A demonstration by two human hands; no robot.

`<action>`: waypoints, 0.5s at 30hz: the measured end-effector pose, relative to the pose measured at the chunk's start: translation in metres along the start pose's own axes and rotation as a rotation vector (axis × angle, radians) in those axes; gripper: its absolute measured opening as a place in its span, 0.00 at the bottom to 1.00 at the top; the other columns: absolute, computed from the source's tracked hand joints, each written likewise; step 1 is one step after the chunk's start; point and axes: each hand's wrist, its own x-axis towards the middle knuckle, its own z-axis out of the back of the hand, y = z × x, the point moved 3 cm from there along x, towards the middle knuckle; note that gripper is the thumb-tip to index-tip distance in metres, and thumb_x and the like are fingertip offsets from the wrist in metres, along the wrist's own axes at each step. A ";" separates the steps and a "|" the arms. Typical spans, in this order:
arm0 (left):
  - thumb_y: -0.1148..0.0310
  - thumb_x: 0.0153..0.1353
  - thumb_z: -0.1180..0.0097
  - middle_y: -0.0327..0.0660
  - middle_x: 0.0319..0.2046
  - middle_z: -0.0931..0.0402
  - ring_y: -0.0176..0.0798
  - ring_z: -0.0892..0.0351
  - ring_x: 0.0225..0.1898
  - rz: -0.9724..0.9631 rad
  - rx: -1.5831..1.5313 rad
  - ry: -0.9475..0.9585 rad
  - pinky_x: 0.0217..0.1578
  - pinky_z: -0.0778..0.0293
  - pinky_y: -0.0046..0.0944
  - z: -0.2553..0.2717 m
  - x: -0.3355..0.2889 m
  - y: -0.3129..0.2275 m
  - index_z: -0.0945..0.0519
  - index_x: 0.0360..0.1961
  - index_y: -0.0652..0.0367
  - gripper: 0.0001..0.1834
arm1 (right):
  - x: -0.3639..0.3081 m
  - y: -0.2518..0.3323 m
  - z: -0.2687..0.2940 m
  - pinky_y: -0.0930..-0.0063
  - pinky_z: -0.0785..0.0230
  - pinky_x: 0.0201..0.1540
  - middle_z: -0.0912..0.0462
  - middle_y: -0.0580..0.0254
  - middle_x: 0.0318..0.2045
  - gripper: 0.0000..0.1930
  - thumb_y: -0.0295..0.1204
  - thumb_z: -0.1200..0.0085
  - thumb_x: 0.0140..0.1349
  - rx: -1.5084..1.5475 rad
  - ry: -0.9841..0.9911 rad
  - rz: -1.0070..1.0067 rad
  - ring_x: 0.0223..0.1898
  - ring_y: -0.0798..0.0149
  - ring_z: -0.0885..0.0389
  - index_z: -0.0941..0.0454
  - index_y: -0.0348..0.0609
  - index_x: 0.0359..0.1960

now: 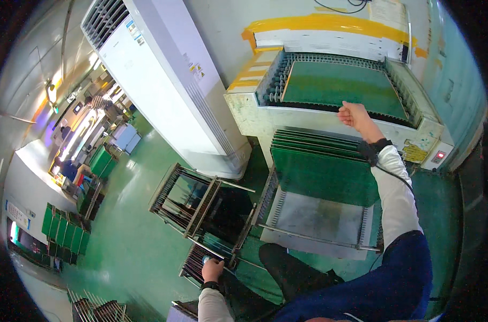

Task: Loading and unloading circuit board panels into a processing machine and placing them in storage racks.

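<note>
My right hand (355,115) is raised with its fingers curled, at the near edge of a flat green panel (340,83) lying on a roller conveyor (276,86). What its fingers hold, if anything, is hidden. Below that hand, a rack (265,196) holds several upright green panels (322,172). My left hand (212,269) is low beside a smaller slotted rack (193,263), its fingers closed. A small pale bit shows at its fingertips, too small to name.
Another rack (179,206) with dark, shiny panels stands left of the green ones. Behind it is a tall white air conditioner (163,80). A control box with a red-lit switch (440,155) is at the right. Farther left, more racks (67,231) and people at lit benches show.
</note>
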 end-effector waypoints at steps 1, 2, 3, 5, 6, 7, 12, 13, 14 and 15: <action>0.50 0.51 0.41 0.53 0.37 0.19 0.58 0.20 0.41 -0.001 0.013 0.012 0.42 0.25 0.50 0.000 0.000 -0.001 0.17 0.38 0.61 0.24 | -0.002 0.006 -0.003 0.70 0.27 0.33 0.18 0.58 0.39 0.20 0.47 0.46 0.62 -0.157 -0.063 0.125 0.37 0.64 0.21 0.22 0.40 0.38; 0.49 0.50 0.41 0.52 0.36 0.18 0.56 0.20 0.41 -0.015 0.021 -0.005 0.42 0.24 0.50 -0.002 0.001 -0.001 0.16 0.37 0.59 0.23 | -0.005 0.011 -0.006 0.67 0.27 0.35 0.18 0.60 0.39 0.20 0.47 0.46 0.62 -0.315 -0.127 0.250 0.38 0.63 0.21 0.21 0.41 0.38; 0.49 0.50 0.41 0.51 0.35 0.18 0.54 0.19 0.40 -0.022 0.032 -0.026 0.42 0.24 0.49 -0.004 0.002 0.003 0.15 0.36 0.57 0.22 | -0.010 0.018 -0.010 0.63 0.28 0.40 0.19 0.59 0.42 0.20 0.48 0.47 0.62 -0.652 -0.278 0.387 0.42 0.60 0.22 0.21 0.42 0.41; 0.48 0.50 0.41 0.49 0.34 0.17 0.52 0.18 0.40 0.003 0.017 -0.002 0.42 0.24 0.48 -0.009 0.005 0.011 0.15 0.35 0.55 0.22 | -0.023 0.028 -0.024 0.55 0.30 0.49 0.20 0.58 0.48 0.23 0.50 0.48 0.61 -1.325 -0.584 0.660 0.50 0.54 0.24 0.22 0.45 0.47; 0.48 0.50 0.41 0.49 0.35 0.17 0.52 0.18 0.40 0.028 -0.013 0.041 0.43 0.24 0.48 -0.011 0.009 0.012 0.15 0.35 0.55 0.22 | -0.022 0.023 -0.024 0.52 0.34 0.53 0.22 0.58 0.51 0.24 0.51 0.48 0.60 -1.365 -0.584 0.637 0.54 0.52 0.27 0.23 0.48 0.50; 0.48 0.50 0.41 0.49 0.35 0.17 0.52 0.18 0.40 0.053 -0.044 0.084 0.43 0.24 0.47 -0.014 0.011 0.014 0.15 0.35 0.54 0.22 | -0.022 0.017 -0.022 0.49 0.38 0.56 0.24 0.58 0.54 0.25 0.52 0.49 0.60 -1.405 -0.584 0.614 0.57 0.51 0.30 0.24 0.51 0.53; 0.48 0.51 0.41 0.49 0.36 0.17 0.52 0.19 0.41 0.044 0.056 0.035 0.44 0.25 0.47 -0.013 0.011 0.005 0.15 0.36 0.54 0.21 | -0.001 0.027 -0.009 0.45 0.48 0.64 0.35 0.56 0.64 0.30 0.56 0.53 0.61 -1.435 -0.459 0.461 0.65 0.48 0.40 0.30 0.56 0.61; 0.48 0.51 0.41 0.49 0.36 0.17 0.52 0.19 0.41 0.053 0.057 0.043 0.44 0.25 0.47 -0.011 0.011 0.001 0.15 0.36 0.54 0.21 | 0.004 0.031 -0.005 0.45 0.48 0.64 0.35 0.56 0.65 0.30 0.56 0.53 0.61 -1.432 -0.455 0.437 0.66 0.48 0.40 0.30 0.56 0.61; 0.48 0.51 0.42 0.49 0.36 0.17 0.52 0.19 0.42 0.047 0.049 0.044 0.44 0.25 0.47 -0.010 0.011 -0.003 0.15 0.36 0.54 0.21 | 0.008 0.033 -0.001 0.45 0.48 0.65 0.36 0.56 0.65 0.31 0.56 0.54 0.61 -1.431 -0.450 0.414 0.66 0.48 0.41 0.30 0.56 0.62; 0.49 0.51 0.42 0.49 0.36 0.17 0.52 0.19 0.42 0.050 0.036 0.040 0.44 0.25 0.47 -0.008 0.008 -0.003 0.15 0.36 0.54 0.21 | 0.013 0.034 -0.001 0.45 0.48 0.65 0.36 0.56 0.65 0.31 0.57 0.54 0.61 -1.439 -0.446 0.407 0.67 0.48 0.41 0.31 0.56 0.62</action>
